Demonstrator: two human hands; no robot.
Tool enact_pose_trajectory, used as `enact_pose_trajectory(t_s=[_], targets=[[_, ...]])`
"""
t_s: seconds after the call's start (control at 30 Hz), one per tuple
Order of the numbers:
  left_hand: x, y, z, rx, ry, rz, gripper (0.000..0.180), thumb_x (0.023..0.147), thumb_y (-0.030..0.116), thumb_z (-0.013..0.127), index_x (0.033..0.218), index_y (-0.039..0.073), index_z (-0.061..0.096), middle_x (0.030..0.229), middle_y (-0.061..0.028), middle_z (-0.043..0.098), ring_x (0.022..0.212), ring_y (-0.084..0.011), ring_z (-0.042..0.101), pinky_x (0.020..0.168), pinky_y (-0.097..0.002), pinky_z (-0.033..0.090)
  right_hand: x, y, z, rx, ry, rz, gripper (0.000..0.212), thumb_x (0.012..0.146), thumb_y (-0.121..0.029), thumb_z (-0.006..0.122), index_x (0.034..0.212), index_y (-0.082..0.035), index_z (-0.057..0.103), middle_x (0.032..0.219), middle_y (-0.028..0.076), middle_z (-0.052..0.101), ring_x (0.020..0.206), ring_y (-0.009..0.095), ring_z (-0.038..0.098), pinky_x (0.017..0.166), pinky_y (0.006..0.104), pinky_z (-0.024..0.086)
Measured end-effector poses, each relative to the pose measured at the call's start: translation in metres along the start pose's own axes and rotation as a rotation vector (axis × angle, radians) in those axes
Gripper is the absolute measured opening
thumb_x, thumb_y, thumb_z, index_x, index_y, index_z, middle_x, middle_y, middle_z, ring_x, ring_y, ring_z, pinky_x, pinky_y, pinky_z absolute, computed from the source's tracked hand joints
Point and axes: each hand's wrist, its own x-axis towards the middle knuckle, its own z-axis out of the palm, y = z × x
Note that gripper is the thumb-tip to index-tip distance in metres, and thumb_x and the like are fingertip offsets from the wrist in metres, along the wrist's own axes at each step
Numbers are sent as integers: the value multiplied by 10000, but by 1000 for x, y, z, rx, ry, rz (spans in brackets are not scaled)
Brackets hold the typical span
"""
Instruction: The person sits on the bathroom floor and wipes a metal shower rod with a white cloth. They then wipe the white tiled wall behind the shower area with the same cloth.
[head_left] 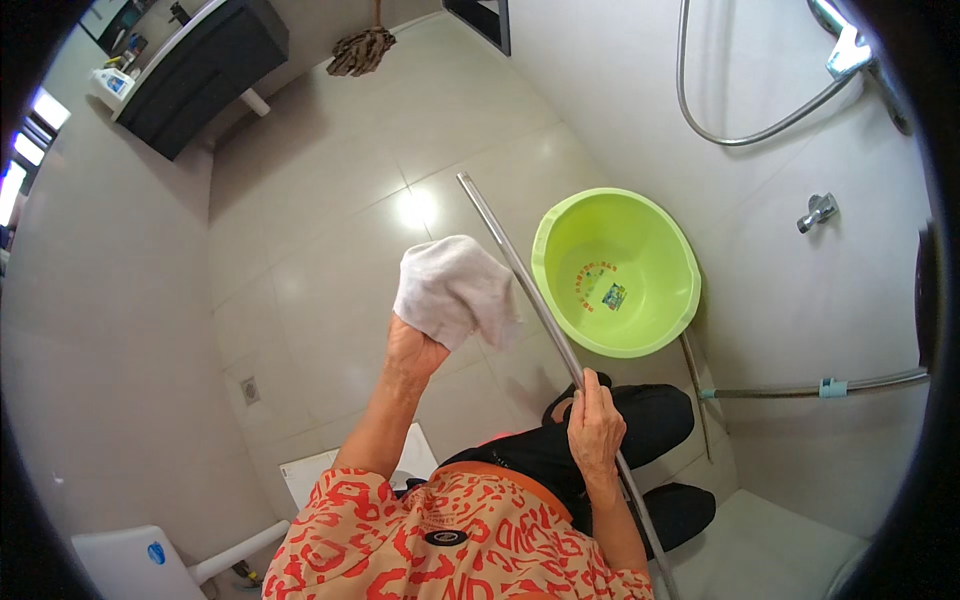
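At the far left, a smooth white tank (130,565) with rounded corners stands low by the wall, and a square drain grate (250,390) is set in the glossy, pale floor tiles (310,330). Above, a dark, boxy cabinet (205,80) carries a white top, and right of it a mop (361,52) shows a shaggy brown head. Near the middle, the left hand (414,348) is raised with a soft, matt white cloth (455,288) draped over it in loose folds. Right of the cloth, a slim, shiny metal pole (515,264) runs on a slant, and the right hand (596,425) has its fingers closed around it, below the level of the cloth. Just beside the pole, a round, lime-green plastic basin (668,270) with a broad rim and a printed base sits on the floor. Further right, a ribbed metal shower hose (735,143) hangs in a curve above 1 chrome tap (818,212). The cloth hides the left fingers, so whether they grip or lie flat cannot be told. The tank and the pole's lower end are cut off by the bottom edge, and the mop's handle by the top; the right forearm covers part of the pole.
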Motion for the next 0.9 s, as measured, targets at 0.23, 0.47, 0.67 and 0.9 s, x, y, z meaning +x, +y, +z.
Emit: enact_pose_trajectory(t_s=[0.23,0.47,0.67,0.9], targets=[[11,-68,40,1185,-546,475,152,804,160,622,941,94,621,1174,-58,562,1114,-240,490,966,-412,335,2,-5,-2,64,18,-27,317,843,-55,566,1152,-6,518,825,149,564,659,296,614,537,371,492],[17,-108,12,1715,-395,788,216,643,107,704,842,131,624,998,-76,525,1002,-271,456,879,-426,310,-4,-3,4,112,60,-9,300,828,-55,580,1121,-1,549,812,145,587,654,304,611,553,377,487],[25,-116,32,1334,260,842,391,639,196,797,932,57,579,1037,-107,465,1024,-294,431,928,-397,309,-3,-2,4,145,138,-11,303,821,-57,591,1116,4,558,835,150,614,687,305,629,563,371,497],[54,-116,0,643,421,516,416,673,105,781,996,21,532,963,-84,444,903,-182,474,800,-295,432,-2,-3,0,185,126,41,275,826,-47,587,1095,11,579,861,166,631,724,319,633,606,370,499]])
